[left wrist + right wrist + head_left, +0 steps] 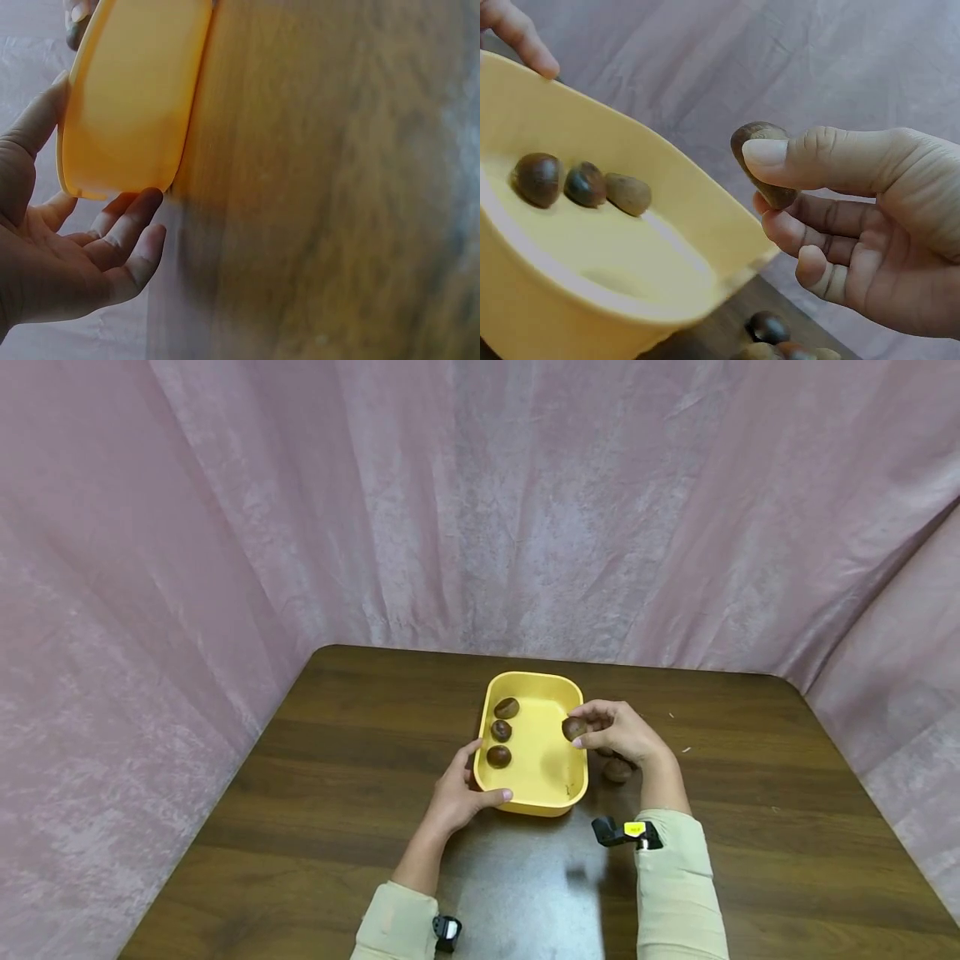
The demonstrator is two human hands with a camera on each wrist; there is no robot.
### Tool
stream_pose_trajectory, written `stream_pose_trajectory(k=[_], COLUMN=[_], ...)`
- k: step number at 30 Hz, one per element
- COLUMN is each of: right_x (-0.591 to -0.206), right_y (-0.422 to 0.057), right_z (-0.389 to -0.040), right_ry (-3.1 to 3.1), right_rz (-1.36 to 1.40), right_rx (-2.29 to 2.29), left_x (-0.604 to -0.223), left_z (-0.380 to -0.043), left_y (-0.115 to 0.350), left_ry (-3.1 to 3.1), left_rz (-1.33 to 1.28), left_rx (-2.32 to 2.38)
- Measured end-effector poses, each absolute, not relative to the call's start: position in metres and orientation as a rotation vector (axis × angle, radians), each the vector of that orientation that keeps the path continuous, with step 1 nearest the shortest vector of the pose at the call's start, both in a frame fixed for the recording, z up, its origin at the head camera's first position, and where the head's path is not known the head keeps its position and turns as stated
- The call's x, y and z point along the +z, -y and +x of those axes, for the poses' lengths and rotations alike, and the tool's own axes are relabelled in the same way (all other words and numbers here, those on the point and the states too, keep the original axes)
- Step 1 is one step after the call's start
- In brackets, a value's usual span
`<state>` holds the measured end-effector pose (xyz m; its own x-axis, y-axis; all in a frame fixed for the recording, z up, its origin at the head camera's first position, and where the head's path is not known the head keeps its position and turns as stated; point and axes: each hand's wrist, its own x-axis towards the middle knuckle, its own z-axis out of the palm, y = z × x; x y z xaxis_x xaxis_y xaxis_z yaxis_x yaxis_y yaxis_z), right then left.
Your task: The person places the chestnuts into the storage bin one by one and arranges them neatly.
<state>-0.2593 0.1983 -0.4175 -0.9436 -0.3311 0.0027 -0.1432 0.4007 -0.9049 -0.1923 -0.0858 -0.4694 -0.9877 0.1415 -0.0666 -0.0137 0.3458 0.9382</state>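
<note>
My right hand (624,732) pinches a brown chestnut (763,161) between thumb and fingertips, above the right rim of a yellow plastic box (542,768). Inside, three chestnuts line the left wall: a far one (507,707), a middle one (501,731) and a near one (498,756). My left hand (454,793) holds the box at its near left corner, thumb on the near rim and fingers along the left side. The left wrist view shows that thumb (45,112) and the fingers spread around the box's end.
Several more chestnuts (617,770) lie on the table right of the box, partly hidden under my right hand. Small pale scraps (686,750) are scattered on the dark wooden table (337,760). A pink curtain (525,510) hangs behind the table's far edge.
</note>
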Motion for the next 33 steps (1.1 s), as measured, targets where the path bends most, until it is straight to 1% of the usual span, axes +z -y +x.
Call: stream_pose_trajectory(k=[5, 12, 16, 24, 33], right_x=[-0.418, -0.419, -0.417, -0.419, -0.436], right_y=[-0.189, -0.177, -0.170, -0.155, -0.137], right_z=[-0.271, -0.285, -0.289, -0.296, -0.305], right_ry=[-2.403, -2.281, -2.203, -2.135, -2.015], right_rz=[-0.490, -0.625, -0.649, -0.598, -0.538], right_rx=[-1.530, -1.351, -1.307, -1.199, -1.227], left_x=[-0.470, -0.471, -0.471, -0.470, -0.469], left_z=[-0.194, -0.195, -0.195, -0.194, -0.192], left_y=[0.086, 0.084, 0.085, 0.085, 0.087], left_ry=[-2.474, -2.476, -2.472, -2.473, -2.471], left_rz=[0.112, 0.108, 0.112, 0.112, 0.088], left_rx=[1.709, 1.711, 1.718, 1.716, 1.716])
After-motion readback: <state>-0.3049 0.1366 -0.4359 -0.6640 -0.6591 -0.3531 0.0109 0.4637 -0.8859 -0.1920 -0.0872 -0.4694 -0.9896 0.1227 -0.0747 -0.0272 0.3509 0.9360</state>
